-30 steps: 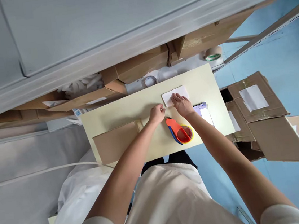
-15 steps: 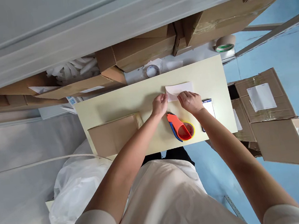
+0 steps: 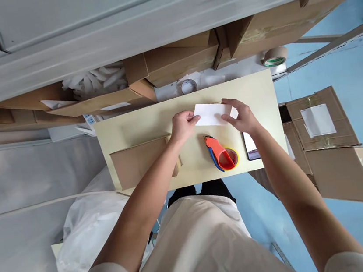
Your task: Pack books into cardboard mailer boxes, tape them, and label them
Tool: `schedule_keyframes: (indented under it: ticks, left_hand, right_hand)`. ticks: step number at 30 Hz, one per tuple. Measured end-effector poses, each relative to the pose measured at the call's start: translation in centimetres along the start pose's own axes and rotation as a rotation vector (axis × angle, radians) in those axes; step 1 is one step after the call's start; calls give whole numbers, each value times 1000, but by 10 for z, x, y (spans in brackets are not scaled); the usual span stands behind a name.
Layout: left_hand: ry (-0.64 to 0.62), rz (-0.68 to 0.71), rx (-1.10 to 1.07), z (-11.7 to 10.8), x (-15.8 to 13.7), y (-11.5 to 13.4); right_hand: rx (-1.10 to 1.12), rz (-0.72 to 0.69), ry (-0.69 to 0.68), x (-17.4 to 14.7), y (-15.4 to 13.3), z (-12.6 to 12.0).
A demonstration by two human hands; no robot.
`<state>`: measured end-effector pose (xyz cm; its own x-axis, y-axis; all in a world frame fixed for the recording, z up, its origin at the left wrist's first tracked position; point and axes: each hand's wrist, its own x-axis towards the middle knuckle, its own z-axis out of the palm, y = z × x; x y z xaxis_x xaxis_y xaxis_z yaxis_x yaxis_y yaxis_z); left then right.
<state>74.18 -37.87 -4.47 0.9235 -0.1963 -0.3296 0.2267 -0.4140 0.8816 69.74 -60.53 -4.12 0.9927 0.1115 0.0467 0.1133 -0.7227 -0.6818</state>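
Hands (image 3: 182,126) (image 3: 244,118) holding white paper (image 3: 210,115), carton label (image 3: 318,120) illegible

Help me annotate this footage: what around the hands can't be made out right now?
- Head view: the white slip has its underside turned away; the right hand covers part of one end.
- Head view: the phone is partly behind the right forearm; its screen is too small to read.
- Head view: the cardboard box is partly hidden by the left forearm.
- Head view: the carton label is too small to read.
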Motion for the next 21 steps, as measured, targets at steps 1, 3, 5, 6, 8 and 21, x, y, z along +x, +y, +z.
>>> schedule_keyframes:
  ticks: [1,3,5,6,8,21]
  left_hand:
    - [9,-14,-17,-5,-1,-2]
    - [29,-36,-38,-13,-2,-6]
    - [36,-49,-43,-17,-4,-10]
    - [35,-53,-33,-18,-5,-10]
    - [50,-28,32,-19,-7,-7]
    - [-228,487,835,17,-3,62]
  right_hand:
    - [41,3,-44,5,3,-2]
    - [63,21,-108,11,8,-3]
    - [27,51,-131,15,10,-3]
    - [4,63,-135,15,10,-3]
    - [-34,72,-137,16,9,-3]
    - [-39,-75,-201,21,0,-7]
